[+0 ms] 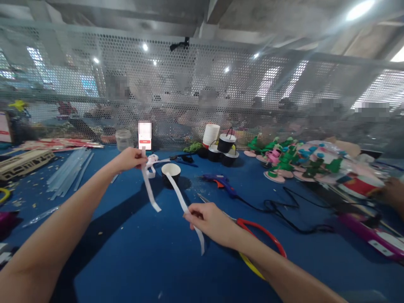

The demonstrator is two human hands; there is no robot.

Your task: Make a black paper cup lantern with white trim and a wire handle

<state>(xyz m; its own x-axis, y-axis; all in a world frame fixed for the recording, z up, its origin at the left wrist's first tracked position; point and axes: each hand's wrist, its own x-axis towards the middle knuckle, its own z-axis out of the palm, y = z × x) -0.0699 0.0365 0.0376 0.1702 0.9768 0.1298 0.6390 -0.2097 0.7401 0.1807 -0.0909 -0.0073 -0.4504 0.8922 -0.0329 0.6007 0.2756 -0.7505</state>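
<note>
My left hand pinches the upper part of a white paper strip that hangs down toward the table. Lower and to the right, my right hand grips a second white strip. That strip's far end lies over the rim of a small black cup with a pale inside; whether it is fixed there I cannot tell. Beside my left fingers sits a curled bundle of white strip. Scissors with red and yellow handles lie partly under my right wrist and forearm.
A blue glue gun and its black cord lie right of the cup. Small black buckets, a paper cup stack and green-and-pink figures stand behind. Clear glue sticks lie left. Another person's hand shows far right.
</note>
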